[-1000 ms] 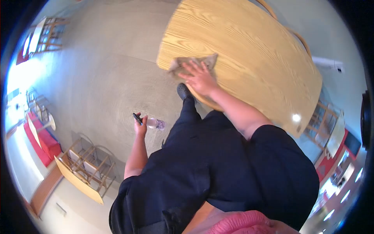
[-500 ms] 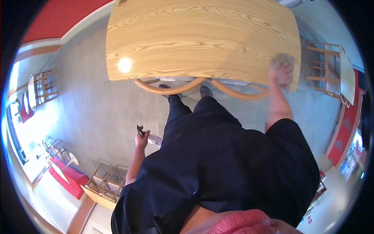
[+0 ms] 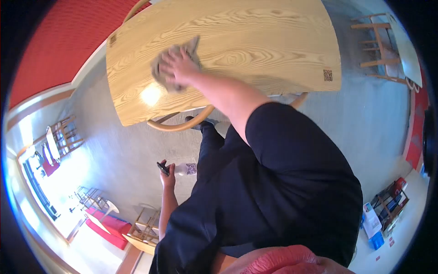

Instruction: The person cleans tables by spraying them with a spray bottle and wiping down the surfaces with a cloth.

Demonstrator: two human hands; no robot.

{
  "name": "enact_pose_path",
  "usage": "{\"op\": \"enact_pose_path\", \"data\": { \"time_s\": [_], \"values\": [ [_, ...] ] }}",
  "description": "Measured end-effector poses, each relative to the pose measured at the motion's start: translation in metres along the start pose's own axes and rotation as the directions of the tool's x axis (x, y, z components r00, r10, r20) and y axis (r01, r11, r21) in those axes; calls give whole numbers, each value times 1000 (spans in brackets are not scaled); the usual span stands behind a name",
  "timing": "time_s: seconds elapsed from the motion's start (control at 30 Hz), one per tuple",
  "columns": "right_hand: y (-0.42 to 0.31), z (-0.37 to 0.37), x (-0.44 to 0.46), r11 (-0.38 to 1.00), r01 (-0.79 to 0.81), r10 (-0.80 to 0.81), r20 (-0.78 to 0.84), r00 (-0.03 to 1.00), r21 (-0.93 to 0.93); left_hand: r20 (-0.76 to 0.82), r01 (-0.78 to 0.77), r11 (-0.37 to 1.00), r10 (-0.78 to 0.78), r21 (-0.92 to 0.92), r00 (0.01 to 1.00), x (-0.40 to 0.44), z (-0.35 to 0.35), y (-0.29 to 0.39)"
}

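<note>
My right hand (image 3: pixel 181 68) lies palm down on a grey-brown cloth (image 3: pixel 160 75), pressing it against the wooden table (image 3: pixel 269 32) left of the middle. Its fingers are spread over the bunched fabric, and one corner of the cloth sticks up past them. Low at my left side, away from the table, my left hand (image 3: pixel 169 177) is closed round the black head of a spray bottle (image 3: pixel 185 169). The bottle's pale body has a dark pattern and points to the right.
A curved chair back (image 3: pixel 182 126) stands at the table's near edge. A printed code sticker (image 3: pixel 328 75) marks the tabletop's right side. Another table with chairs (image 3: pixel 381 45) is at far right. A red bench (image 3: pixel 112 227) stands at lower left.
My right hand has swept the cloth from the table's right end across to its left part. The view has turned, and my left hand still holds the spray bottle low.
</note>
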State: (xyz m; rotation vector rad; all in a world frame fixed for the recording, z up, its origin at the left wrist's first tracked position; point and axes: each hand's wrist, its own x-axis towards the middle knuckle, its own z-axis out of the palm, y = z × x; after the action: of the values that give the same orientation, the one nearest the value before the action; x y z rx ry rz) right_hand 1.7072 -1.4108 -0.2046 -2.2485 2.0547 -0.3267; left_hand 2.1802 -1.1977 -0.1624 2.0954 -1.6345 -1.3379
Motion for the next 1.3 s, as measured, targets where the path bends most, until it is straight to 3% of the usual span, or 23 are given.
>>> {"op": "enact_pose_path", "data": {
  "time_s": [0.07, 0.13, 0.2, 0.23, 0.3, 0.33, 0.37, 0.4, 0.43, 0.47, 0.57, 0.63, 0.67, 0.7, 0.73, 0.87, 1.0, 1.1, 1.23, 1.3],
  "values": [
    [71, 6, 46, 984, -179, 177, -109, 978, -12, -23, 8, 1000, -8, 17, 1000, -7, -6, -6],
    [145, -19, 57, 934, -352, 338, -160, 927, -67, -50, 115, 993, -116, -25, 992, -7, -8, -8],
    [208, -73, 36, 843, -495, 511, -29, 859, 210, -39, 197, 980, -199, -37, 979, -15, -1, -5],
    [233, -99, 21, 839, -505, 518, -15, 855, 202, -60, 278, 958, -282, -63, 957, -22, -3, -7],
    [277, -146, -23, 603, -753, 756, 112, 644, 264, -32, 240, 970, -239, 36, 970, -25, -6, -36],
    [298, -147, -51, 583, -783, 804, -16, 594, 215, -11, 184, 974, -184, 132, 983, -22, -9, -51],
    [326, -132, -77, 584, -797, 759, -244, 604, -155, 20, 118, 981, -123, 153, 992, -25, -7, -53],
    [341, -140, -113, 495, -850, 869, -103, 484, 181, 28, 114, 983, -119, 147, 992, -26, -5, -53],
    [343, -145, -153, 480, -876, 866, -188, 463, 52, 60, 121, 980, -132, 160, 989, -29, -6, -52],
    [418, -94, -213, 497, -848, 839, -148, 523, -184, 89, 127, 977, -143, 173, 986, -33, -6, -46],
    [377, -87, -350, 257, -943, 891, -326, 315, -211, 100, 137, 977, -155, 161, 983, -25, -7, -52],
    [338, -77, -412, 128, -990, 926, -349, 142, -61, 97, 142, 985, -151, 93, 984, -27, -8, -56],
    [328, -65, -432, 25, -996, 945, -324, 53, -89, 73, 146, 986, -151, 76, 986, -27, -7, -61],
    [280, -96, -411, -140, -990, 969, -209, -130, -32, 50, 135, 991, -135, 6, 990, -27, -6, -74],
    [247, -99, -398, -177, -984, 971, -169, -168, -36, 4, 119, 990, -119, -77, 993, -27, -3, -84],
    [172, -54, -352, -25, -997, 992, -121, -35, 78, -132, 29, 989, -49, -146, 990, -36, -13, -102],
    [122, -23, -291, 115, -973, 993, -36, 110, 199, -263, 69, 975, -125, -209, 957, -60, -33, -127],
    [75, -9, -233, 181, -938, 979, 35, 200, 297, -252, 160, 985, -170, -59, 953, -79, -81, -152],
    [41, 14, -155, 199, -905, 953, 142, 268, 376, -362, 233, 967, -254, -102, 897, -86, -102, -191],
    [8, 13, -131, 189, -892, 944, 173, 280, 411, -366, 373, 924, -375, -79, 852, -104, -124, -213]
  ]
}}
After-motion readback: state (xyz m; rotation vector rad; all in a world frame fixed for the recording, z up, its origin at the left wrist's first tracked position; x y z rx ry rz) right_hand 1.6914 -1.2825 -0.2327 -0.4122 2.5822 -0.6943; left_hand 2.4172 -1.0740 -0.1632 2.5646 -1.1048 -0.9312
